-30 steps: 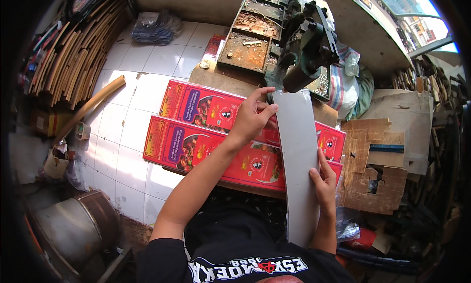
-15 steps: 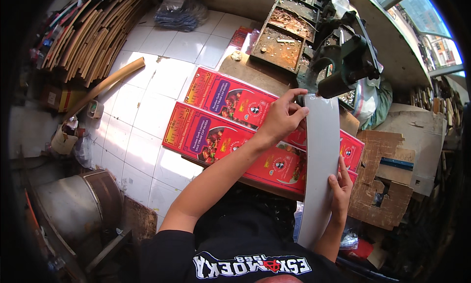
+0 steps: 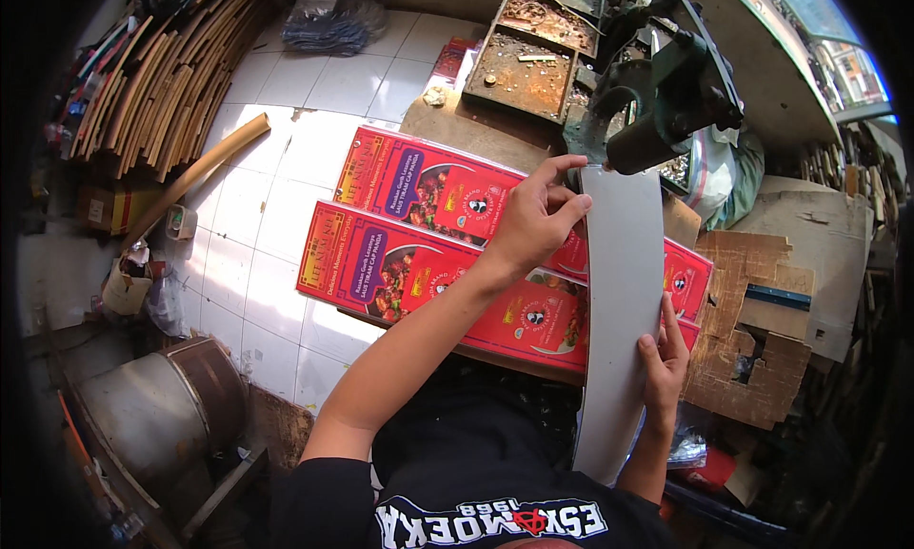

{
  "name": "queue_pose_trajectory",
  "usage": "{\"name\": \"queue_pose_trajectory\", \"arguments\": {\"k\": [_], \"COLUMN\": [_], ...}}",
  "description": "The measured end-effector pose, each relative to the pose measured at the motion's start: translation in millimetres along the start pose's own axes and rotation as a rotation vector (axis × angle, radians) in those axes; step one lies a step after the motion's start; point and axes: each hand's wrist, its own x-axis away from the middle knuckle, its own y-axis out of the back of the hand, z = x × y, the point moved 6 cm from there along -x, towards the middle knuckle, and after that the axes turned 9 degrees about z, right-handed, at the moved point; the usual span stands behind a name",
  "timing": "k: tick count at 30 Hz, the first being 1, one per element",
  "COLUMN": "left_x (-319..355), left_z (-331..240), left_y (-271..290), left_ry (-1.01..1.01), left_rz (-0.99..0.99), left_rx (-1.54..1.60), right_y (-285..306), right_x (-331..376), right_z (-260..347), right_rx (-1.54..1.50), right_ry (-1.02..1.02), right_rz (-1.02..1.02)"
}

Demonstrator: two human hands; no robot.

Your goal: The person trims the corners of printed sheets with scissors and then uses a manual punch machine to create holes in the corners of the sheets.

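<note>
Long grey card strip: far end now under dark green metal press. Left hand pinches far end, right hand grips near edge; feeding underway.

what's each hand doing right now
Left hand: closed on the top end of the grey card strip.
Right hand: gripping the strip's right edge lower down.

the grey strip covers part of the red printed sheets and most of my right hand, so only its fingers show. its top end slips out of sight under the dark green machine. my left hand hides more of the sheets.
</note>
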Motion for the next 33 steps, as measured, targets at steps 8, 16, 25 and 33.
{"name": "queue_pose_trajectory", "arguments": {"k": [8,16,25,33], "left_x": [-2.3,-1.4,-2.7,-2.2], "left_z": [5.1,3.2,0.2,1.5], "left_y": [-0.7,-0.6,-0.4,-0.5], "left_ry": [0.044,0.086,0.089,0.095], "left_rz": [-0.007,-0.038,-0.04,-0.062], "left_rx": [0.021,0.042,0.036,0.034], "right_y": [3.1,-1.2,0.5,0.4], "right_x": [0.6,-1.5,-3.5,-2.8], "right_z": [-4.5,-1.3,-3.5,-4.4], "right_rx": [0.019,0.0,-0.011,0.008], "right_ry": [-0.066,-0.119,-0.123,-0.13], "right_rz": [-0.01,-0.013,-0.009,-0.033]}}
